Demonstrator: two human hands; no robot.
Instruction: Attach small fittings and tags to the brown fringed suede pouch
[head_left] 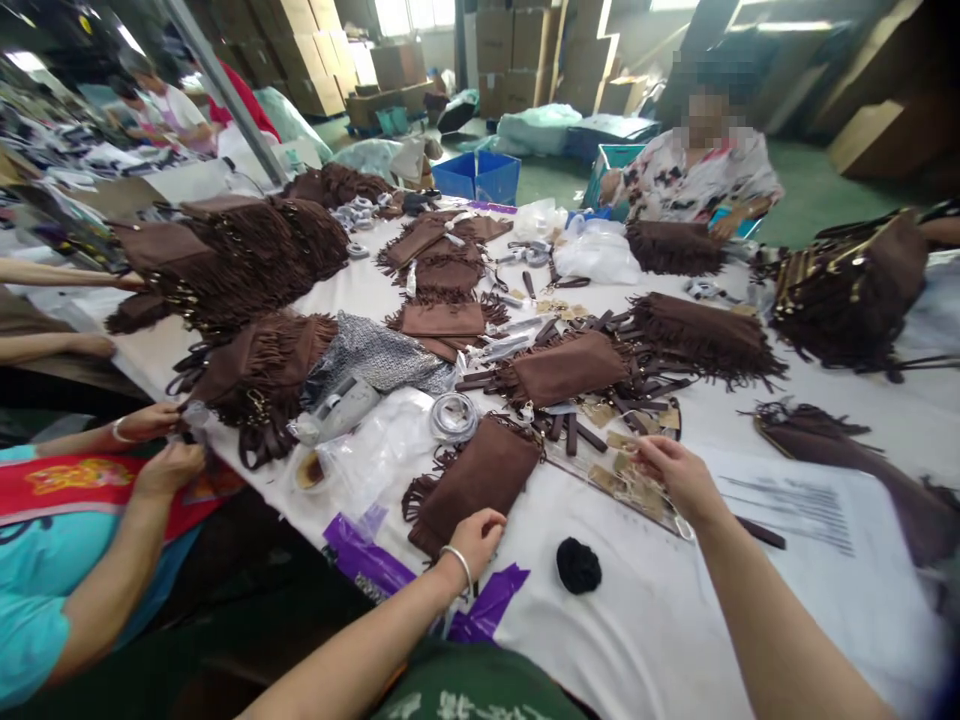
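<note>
A brown fringed bag [480, 475] lies flat on the table before me. My left hand [478, 540] is at its lower right edge with the fingers curled closed; what is in them, if anything, is hidden. Over a pile of small tan hang tags [626, 485], my right hand [675, 475] has its fingertips pinched together on a hang tag with a thin pale string. Several dark brown straps [574, 432] lie beside the pile. Just beyond is another brown fringed bag [562, 368].
A black round bundle [578, 566] lies near the front edge by purple tape [491, 605]. Clear tape rolls [453, 415], a printed sheet [802, 510] and stacked fringed bags [247, 250] surround the work. Co-workers sit at the left and across; one's hands [169, 445] are close.
</note>
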